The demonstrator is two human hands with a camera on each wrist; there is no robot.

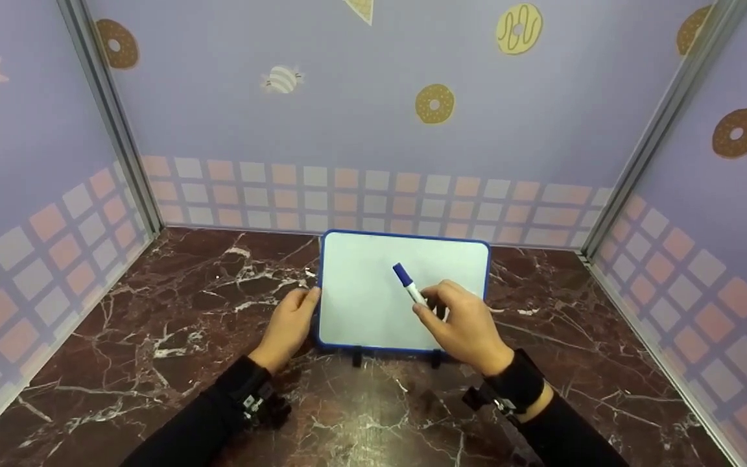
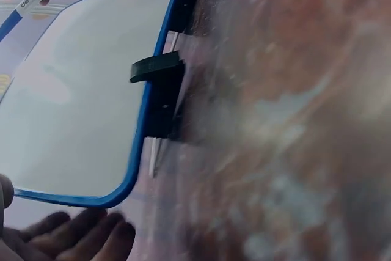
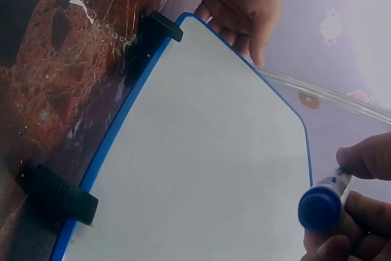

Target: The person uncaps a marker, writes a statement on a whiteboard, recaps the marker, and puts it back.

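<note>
A whiteboard (image 1: pixel 367 292) with a blue frame leans back on the table, its lower edge set in two black holders (image 2: pixel 160 93). My left hand (image 1: pixel 288 324) holds the board's left edge, thumb at the front and fingers reaching behind the frame. In my right hand (image 1: pixel 467 324) is a white marker (image 1: pixel 414 293), pinched between thumb and fingers before the board. Its blue cap (image 3: pixel 321 208) is on and points up and to the left in the head view. The board's face shows no marks.
The table (image 1: pixel 218 311) is dark red marble with white veins. Behind the board stands a lilac back wall (image 1: pixel 347 130) with printed sweets and checks. Similar panels close in the left side (image 1: pixel 23 194) and the right side (image 1: pixel 704 214).
</note>
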